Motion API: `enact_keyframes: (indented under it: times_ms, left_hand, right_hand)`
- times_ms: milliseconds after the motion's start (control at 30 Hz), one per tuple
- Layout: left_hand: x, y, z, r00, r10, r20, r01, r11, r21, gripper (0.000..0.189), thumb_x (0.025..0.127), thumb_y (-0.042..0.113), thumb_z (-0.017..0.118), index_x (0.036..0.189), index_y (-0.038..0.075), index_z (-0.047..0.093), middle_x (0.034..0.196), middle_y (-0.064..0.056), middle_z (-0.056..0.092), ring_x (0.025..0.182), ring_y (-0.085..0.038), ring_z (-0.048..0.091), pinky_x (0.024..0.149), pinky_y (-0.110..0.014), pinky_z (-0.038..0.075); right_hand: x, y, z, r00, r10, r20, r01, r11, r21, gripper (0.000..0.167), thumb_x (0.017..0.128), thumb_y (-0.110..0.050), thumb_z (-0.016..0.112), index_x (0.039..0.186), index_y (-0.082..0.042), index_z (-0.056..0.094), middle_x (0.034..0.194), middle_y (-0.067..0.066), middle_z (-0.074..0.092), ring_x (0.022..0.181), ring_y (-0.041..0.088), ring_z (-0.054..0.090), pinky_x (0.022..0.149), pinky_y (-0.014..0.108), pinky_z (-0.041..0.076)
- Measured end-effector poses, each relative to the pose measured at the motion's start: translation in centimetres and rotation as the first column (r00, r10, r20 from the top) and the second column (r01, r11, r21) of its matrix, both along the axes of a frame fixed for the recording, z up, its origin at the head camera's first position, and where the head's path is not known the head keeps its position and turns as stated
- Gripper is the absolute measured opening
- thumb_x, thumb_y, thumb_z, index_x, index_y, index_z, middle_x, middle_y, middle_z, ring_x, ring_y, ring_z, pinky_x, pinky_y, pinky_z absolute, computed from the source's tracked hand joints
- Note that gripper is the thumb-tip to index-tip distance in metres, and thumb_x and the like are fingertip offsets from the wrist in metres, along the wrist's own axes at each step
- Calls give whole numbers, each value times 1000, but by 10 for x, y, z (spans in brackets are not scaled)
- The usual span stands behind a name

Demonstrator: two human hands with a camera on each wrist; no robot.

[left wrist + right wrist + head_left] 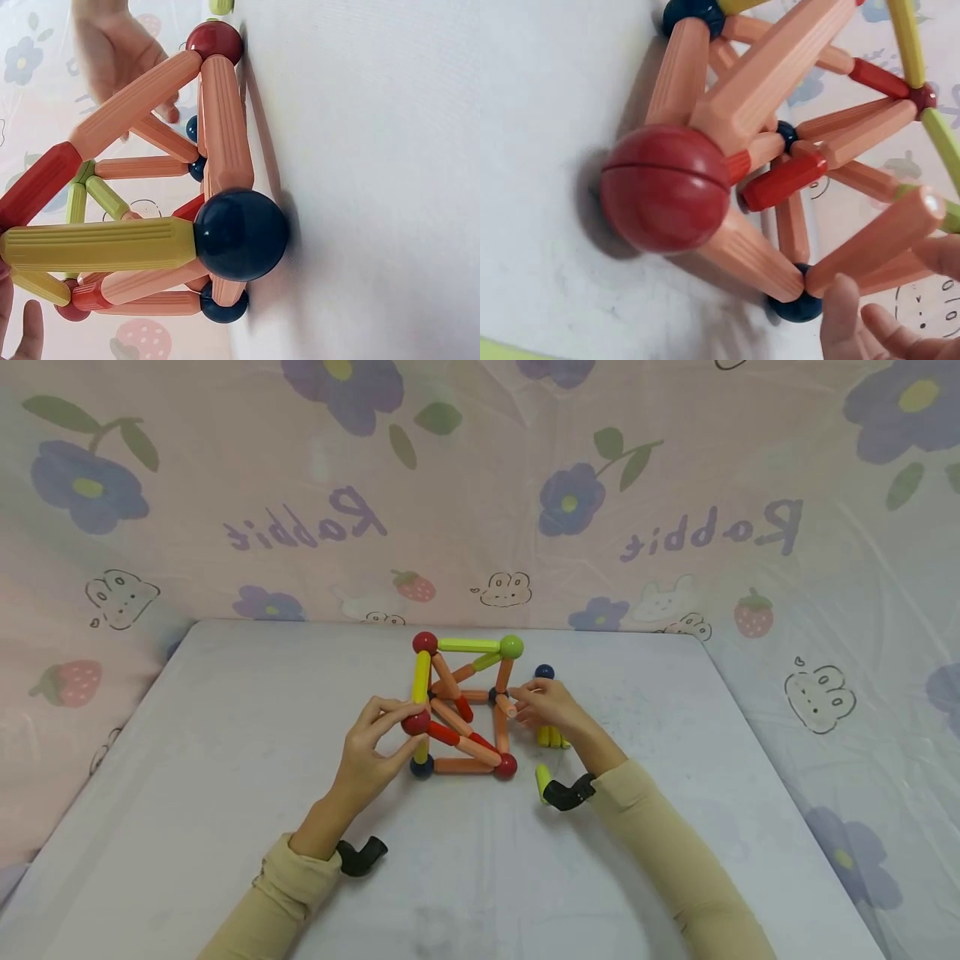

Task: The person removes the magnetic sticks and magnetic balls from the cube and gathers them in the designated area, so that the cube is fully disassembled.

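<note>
A frame of magnetic rods and balls stands on the table. My left hand (375,739) pinches a red ball (416,721) at its near left upper corner, thumb and index finger on either side. A yellow rod (97,244) runs from that ball down to a dark blue ball (241,234) at table level. My right hand (546,703) is at the frame's right side, its fingertips beside another dark blue ball (796,300). From that ball an orange rod (877,240) slants out with one end free, and the right thumb and fingers (841,311) lie close along it, apart from each other.
Right of the frame, several yellow-green rods (553,737) and a spare dark blue ball (544,672) lie on the table. Another yellow-green rod (542,781) lies near my right wrist. A red-tipped rod (784,180) juts inside the frame with a free end. A printed curtain (465,527) hangs behind.
</note>
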State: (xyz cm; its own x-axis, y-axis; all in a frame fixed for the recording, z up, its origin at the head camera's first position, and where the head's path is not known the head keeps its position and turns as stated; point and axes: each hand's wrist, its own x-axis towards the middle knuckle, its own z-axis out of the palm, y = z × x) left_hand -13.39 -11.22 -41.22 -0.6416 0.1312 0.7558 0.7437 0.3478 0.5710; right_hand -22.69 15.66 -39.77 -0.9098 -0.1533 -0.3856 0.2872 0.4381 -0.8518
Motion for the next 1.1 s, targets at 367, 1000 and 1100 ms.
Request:
enact_keyframes:
  times_ms: [367, 1000, 1100]
  left_hand:
    - [-1, 1, 1, 1000, 2, -14, -2, 1000, -3, 50, 66, -15, 78, 112, -3, 68, 101, -15, 58, 99, -28, 61, 99, -7, 43]
    - [0, 0, -1, 1000, 10, 20, -10, 1000, -10, 51, 66, -15, 79, 113, -1, 68, 102, -13, 58, 101, -23, 60, 99, -7, 44]
    - [1, 0, 0, 1000, 11, 15, -11, 1000, -7, 50, 65, -15, 79, 113, -1, 68, 101, -14, 58, 101, -23, 60, 99, -7, 43]
  right_hand:
    - [-15, -14, -3, 993, 28, 115, -34, 999, 43, 45, 95, -29, 60, 123, 4, 51, 79, -1, 59, 57, 8, 60, 60, 20, 54]
    - [-19, -8, -5, 996, 40, 84, -46, 996, 75, 38, 97, -19, 54, 126, 5, 60, 65, -3, 55, 51, 5, 47, 51, 16, 40]
    - [-18, -5, -6, 997, 47, 62, -51, 996, 73, 40, 97, -20, 54, 128, 4, 58, 71, 1, 57, 51, 4, 46, 51, 16, 39]
